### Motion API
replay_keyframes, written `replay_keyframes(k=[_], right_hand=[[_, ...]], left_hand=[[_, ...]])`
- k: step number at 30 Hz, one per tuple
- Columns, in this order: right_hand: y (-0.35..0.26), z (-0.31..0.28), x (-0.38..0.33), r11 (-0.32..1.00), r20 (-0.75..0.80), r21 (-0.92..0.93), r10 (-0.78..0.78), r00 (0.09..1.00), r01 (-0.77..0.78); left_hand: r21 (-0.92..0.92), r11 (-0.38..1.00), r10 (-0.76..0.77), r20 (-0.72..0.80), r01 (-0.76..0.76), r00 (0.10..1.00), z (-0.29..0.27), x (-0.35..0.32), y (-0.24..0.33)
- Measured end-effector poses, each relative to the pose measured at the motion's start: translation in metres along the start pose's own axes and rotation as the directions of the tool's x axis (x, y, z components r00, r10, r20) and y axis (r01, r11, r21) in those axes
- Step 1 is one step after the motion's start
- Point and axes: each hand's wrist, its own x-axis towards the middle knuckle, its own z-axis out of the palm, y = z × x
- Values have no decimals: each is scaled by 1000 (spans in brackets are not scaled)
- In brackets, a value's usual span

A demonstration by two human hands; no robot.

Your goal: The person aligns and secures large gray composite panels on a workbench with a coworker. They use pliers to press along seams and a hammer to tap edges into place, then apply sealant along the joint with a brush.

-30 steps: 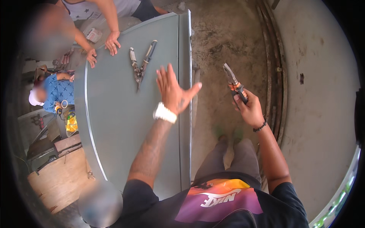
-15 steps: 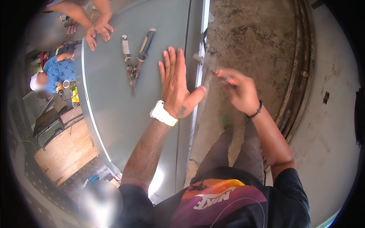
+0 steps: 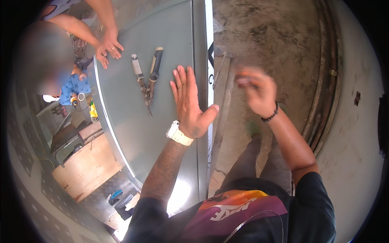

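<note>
Panel [image 3: 125, 121], grey and broad, toward nine o'clock in view. Flat on it, near its three-o'clock edge, left hand [image 3: 189, 107], opened wide, thumb splayed. At ten o'clock from there, snips [image 3: 147, 90], handles apart. Between two and three o'clock, right hand [image 3: 261, 94], curled around blurred, orange-marked tool [image 3: 244, 79]; cannot tell its kind.

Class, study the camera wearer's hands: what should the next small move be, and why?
Probably move the right hand and its blurred tool left to the pale edge of the grey panel: the tool is apart from it, while the left hand lies spread on the panel, thumb reaching over that edge.
</note>
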Motion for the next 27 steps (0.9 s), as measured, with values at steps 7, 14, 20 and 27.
replay_keyframes(k=[7, 14, 20, 27], right_hand=[[4, -6, 24, 994, -38, 104, -18, 999, 22], [-6, -20, 50, 858, 204, -491, 283, 937, -152], [-53, -40, 37, 934, 12, -116, 340, 940, -337], [-52, -53, 68, 892, 48, -326, 348, 936, -314]], left_hand=[[7, 1000, -6, -1, 6, 1000, 0, 2, 5], [2, 1000, 2, -7, -2, 1000, 3, 1, 4], [24, 998, -62, -50, 63, 997, -18, 13, 19], [165, 958, -238, 7, 233, 971, -32, 117, 18]])
